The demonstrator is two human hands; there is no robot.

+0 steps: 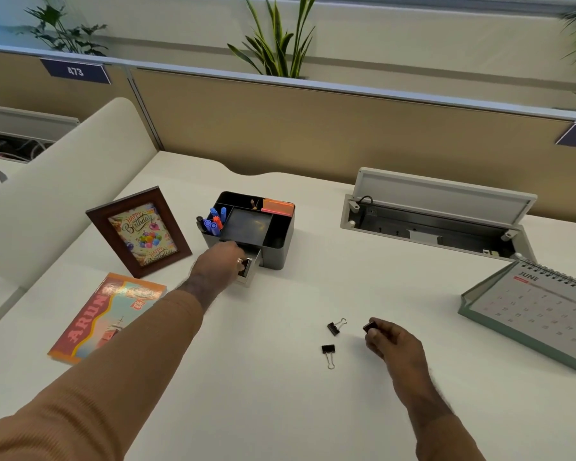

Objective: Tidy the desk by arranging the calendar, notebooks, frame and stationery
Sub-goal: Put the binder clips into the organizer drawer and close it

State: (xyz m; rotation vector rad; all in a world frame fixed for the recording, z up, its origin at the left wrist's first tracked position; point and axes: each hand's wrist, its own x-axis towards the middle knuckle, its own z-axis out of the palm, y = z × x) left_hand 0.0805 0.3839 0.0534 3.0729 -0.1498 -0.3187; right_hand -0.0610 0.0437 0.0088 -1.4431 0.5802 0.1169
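While calendar reads JUNE, notebook says ARUN.

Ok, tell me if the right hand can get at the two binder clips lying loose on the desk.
Probably yes: both binder clips lie just beside the right hand with bare desk between, though it already holds one clip.

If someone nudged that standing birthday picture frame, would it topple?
Probably yes. The picture frame stands upright, leaning back, so a push from the front could tip it. It looks rigid and wooden; any glass front might crack.
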